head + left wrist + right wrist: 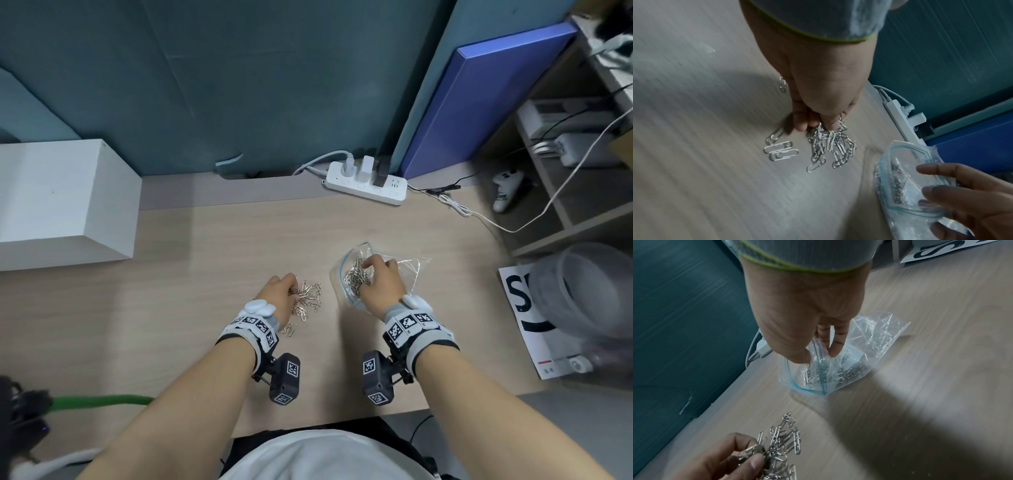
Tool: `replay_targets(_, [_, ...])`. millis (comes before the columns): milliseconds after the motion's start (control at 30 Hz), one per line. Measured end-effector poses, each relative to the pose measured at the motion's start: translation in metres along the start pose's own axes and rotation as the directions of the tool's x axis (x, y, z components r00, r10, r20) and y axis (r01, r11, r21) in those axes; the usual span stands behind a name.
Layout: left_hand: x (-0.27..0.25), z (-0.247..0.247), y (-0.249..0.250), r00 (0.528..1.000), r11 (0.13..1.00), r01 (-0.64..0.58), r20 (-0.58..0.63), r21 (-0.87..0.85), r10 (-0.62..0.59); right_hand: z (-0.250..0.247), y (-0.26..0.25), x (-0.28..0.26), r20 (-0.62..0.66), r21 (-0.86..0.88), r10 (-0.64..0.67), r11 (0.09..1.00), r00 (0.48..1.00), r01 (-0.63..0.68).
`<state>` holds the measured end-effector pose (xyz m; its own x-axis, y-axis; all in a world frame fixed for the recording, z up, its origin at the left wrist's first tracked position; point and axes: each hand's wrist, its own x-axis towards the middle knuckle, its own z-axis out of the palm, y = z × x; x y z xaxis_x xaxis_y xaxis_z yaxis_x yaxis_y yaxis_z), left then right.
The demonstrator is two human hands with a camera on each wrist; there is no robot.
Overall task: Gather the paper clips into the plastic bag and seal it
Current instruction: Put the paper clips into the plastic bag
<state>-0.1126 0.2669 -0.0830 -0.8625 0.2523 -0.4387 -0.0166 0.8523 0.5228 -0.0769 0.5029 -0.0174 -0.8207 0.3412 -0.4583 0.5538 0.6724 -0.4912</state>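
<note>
A pile of silver paper clips [310, 297] lies on the wooden desk [212, 260] in front of me. My left hand [279, 294] pinches a tangled bunch of them [830, 142] with thumb and fingers, just above the desk. A few loose clips [780, 150] lie flat beside the bunch. To the right lies a clear plastic zip bag [376, 270] with a blue seal strip [812, 391], its mouth gaping towards the pile, with several clips inside [846, 373]. My right hand [380, 279] holds the bag's upper lip, thumb and fingers [835, 345] curled on the plastic.
A white power strip [364, 183] with plugs and cables sits at the desk's back edge. A white box [65, 202] stands at the left. A printed sheet [527, 315] and a grey container [589, 294] lie at the right, beside shelves.
</note>
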Motion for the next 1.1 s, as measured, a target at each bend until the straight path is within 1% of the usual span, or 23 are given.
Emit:
replay_targets(67, [0.001, 0.0, 0.005, 1.0, 0.999, 0.006, -0.011, -0.053, -0.007, 0.003, -0.003, 0.0, 0.011, -0.003, -0.017, 1.0, 1.0, 0.017])
replay_targets(133, [0.001, -0.001, 0.016, 0.998, 0.994, -0.008, -0.056, -0.114, 0.002, 0.004, -0.006, -0.001, 0.02, 0.007, -0.031, 0.999, 0.999, 0.031])
replay_targets(233, [0.005, -0.003, 0.04, 0.993, 0.97, -0.051, -0.114, -0.24, 0.025, 0.007, -0.009, -0.001, 0.025, 0.017, -0.049, 0.999, 0.998, 0.049])
replay_targets(367, [0.007, -0.005, 0.077, 0.992, 0.933, -0.112, -0.099, -0.343, 0.083, 0.011, -0.011, -0.003, 0.029, 0.046, -0.09, 0.995, 0.996, 0.089])
replay_targets(433, [0.006, -0.004, 0.09, 0.992, 0.919, -0.118, -0.08, -0.376, 0.094, 0.012, -0.011, -0.003, 0.031, 0.059, -0.104, 0.993, 0.994, 0.102])
replay_targets(500, [0.004, -0.003, 0.095, 0.993, 0.893, -0.118, -0.051, -0.434, 0.107, 0.012, -0.009, -0.002, 0.029, 0.061, -0.109, 0.992, 0.994, 0.107])
replay_targets(567, [0.004, -0.005, 0.091, 0.996, 0.864, -0.088, -0.018, -0.496, 0.091, 0.012, -0.007, -0.001, 0.02, 0.06, -0.105, 0.993, 0.994, 0.104])
replay_targets(633, [0.005, -0.009, 0.084, 0.998, 0.843, -0.066, -0.031, -0.534, 0.059, 0.01, -0.004, 0.0, 0.016, 0.057, -0.097, 0.994, 0.995, 0.096])
replay_targets(667, [0.006, -0.011, 0.077, 0.996, 0.86, -0.082, -0.074, -0.503, 0.052, 0.01, -0.003, 0.001, 0.018, 0.051, -0.091, 0.995, 0.996, 0.09])
replay_targets(700, [0.008, -0.013, 0.068, 0.99, 0.899, -0.11, -0.131, -0.424, 0.059, 0.009, -0.001, 0.002, 0.02, 0.046, -0.085, 0.995, 0.996, 0.084])
replay_targets(767, [0.009, -0.015, 0.047, 0.973, 0.969, -0.151, -0.2, -0.195, 0.111, 0.008, 0.0, 0.002, 0.02, 0.044, -0.08, 0.996, 0.997, 0.079])
replay_targets(800, [0.009, -0.015, 0.038, 0.968, 0.983, -0.165, -0.204, -0.084, 0.145, 0.008, 0.001, 0.002, 0.019, 0.042, -0.08, 0.996, 0.997, 0.079])
replay_targets(867, [0.007, -0.012, 0.023, 0.972, 0.981, -0.172, -0.148, 0.09, 0.184, 0.008, 0.002, 0.002, 0.021, 0.043, -0.081, 0.996, 0.996, 0.08])
replay_targets(933, [0.003, -0.008, 0.017, 0.979, 0.959, -0.197, -0.016, 0.202, 0.204, 0.009, 0.002, 0.003, 0.025, 0.046, -0.082, 0.996, 0.996, 0.081])
replay_targets(1000, [-0.002, -0.005, 0.016, 0.969, 0.934, -0.241, 0.112, 0.263, 0.218, 0.01, 0.003, 0.004, 0.027, 0.049, -0.087, 0.995, 0.996, 0.085])
replay_targets(1033, [-0.005, -0.002, 0.015, 0.963, 0.922, -0.262, 0.144, 0.286, 0.229, 0.011, 0.003, 0.004, 0.028, 0.053, -0.092, 0.994, 0.995, 0.091])
replay_targets(1100, [-0.009, 0.003, 0.012, 0.956, 0.905, -0.288, 0.148, 0.314, 0.253, 0.011, 0.003, 0.004, 0.032, 0.06, -0.103, 0.993, 0.994, 0.101])
